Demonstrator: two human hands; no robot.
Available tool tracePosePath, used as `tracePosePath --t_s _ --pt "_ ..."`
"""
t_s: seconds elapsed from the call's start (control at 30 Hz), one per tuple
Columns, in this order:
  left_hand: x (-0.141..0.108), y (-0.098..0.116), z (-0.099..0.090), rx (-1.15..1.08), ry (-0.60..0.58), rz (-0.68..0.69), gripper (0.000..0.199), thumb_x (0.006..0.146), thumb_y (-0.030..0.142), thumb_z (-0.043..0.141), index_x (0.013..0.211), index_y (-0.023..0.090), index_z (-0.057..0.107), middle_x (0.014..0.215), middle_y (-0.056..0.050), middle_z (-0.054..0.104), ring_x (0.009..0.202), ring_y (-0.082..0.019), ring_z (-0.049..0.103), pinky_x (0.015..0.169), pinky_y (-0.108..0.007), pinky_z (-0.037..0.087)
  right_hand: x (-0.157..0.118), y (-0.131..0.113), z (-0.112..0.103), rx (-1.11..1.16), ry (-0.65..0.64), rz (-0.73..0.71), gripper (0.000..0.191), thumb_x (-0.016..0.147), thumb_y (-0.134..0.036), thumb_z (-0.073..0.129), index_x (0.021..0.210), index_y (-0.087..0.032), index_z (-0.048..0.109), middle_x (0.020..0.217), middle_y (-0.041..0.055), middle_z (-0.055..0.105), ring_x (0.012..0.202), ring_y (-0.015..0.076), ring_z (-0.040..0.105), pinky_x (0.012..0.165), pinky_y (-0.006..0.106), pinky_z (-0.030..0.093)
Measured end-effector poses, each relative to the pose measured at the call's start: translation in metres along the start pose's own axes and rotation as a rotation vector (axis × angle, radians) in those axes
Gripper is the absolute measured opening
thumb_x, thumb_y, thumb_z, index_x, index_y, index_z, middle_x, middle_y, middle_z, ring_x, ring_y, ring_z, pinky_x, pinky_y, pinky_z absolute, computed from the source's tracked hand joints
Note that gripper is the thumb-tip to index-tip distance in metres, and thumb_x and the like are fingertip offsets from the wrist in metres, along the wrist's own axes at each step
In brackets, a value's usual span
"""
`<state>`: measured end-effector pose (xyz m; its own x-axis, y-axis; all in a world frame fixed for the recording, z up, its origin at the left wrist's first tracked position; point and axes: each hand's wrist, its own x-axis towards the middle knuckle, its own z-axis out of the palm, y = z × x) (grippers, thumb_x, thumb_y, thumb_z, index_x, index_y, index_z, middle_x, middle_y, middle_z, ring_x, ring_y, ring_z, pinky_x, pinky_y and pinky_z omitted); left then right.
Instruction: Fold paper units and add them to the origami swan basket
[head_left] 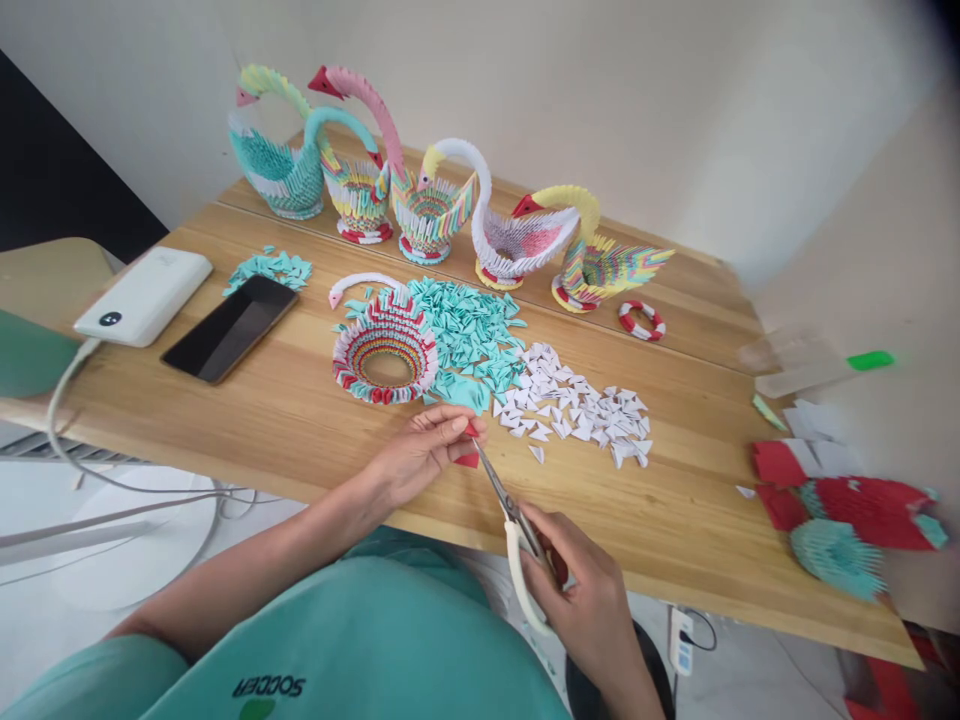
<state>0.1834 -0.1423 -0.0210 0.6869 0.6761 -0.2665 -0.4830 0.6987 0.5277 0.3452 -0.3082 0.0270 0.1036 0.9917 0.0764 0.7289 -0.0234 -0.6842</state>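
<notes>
Scissors (511, 509) diagonal, tips forward-left

In the left grip (424, 452) we see a red piece (470, 429) of matt paper, and in the right grip (574, 590) scissors (511, 510) with shiny metal blades and smooth cream plastic handles. Beyond the left grip we find a bowl (349, 365) of folded paper, rough with ridges, near matt turquoise paper pieces (469, 320) and crisp white paper triangles (577, 400). Farther left of that grip we note a phone (231, 328) with a glossy, glass-like face and a smooth white plastic power bank (142, 295). Beneath both grips we see the table (697, 500), smooth grained wood.
</notes>
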Motion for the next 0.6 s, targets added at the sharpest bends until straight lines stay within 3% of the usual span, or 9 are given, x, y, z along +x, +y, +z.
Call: tracePosePath --t_s 0.5,0.6 --pt "-0.0011 0.0007 0.0012 0.014 -0.015 0.010 0.018 0.078 0.023 0.076 0.091 0.014 0.070 0.089 -0.006 0.071 0.081 -0.019 0.070 0.073 -0.031 0.057 0.0024 0.0046 0.0011 -0.113 0.014 -0.077 0.030 0.092 -0.022 0.055 0.121 -0.021 0.059 0.095 0.0048 0.072 0.075 0.0153 0.069 0.070 0.024 0.055" --pt "-0.0007 0.0000 0.0009 0.014 -0.005 0.010 0.019 0.077 0.023 0.077 0.092 0.014 0.070 0.089 -0.006 0.072 0.080 -0.018 0.070 0.074 -0.030 0.057 0.0026 0.0048 0.0034 -0.191 0.065 -0.140 0.033 0.091 -0.019 0.056 0.124 -0.019 0.058 0.097 0.0065 0.072 0.080 0.0166 0.070 0.072 0.025 0.055"
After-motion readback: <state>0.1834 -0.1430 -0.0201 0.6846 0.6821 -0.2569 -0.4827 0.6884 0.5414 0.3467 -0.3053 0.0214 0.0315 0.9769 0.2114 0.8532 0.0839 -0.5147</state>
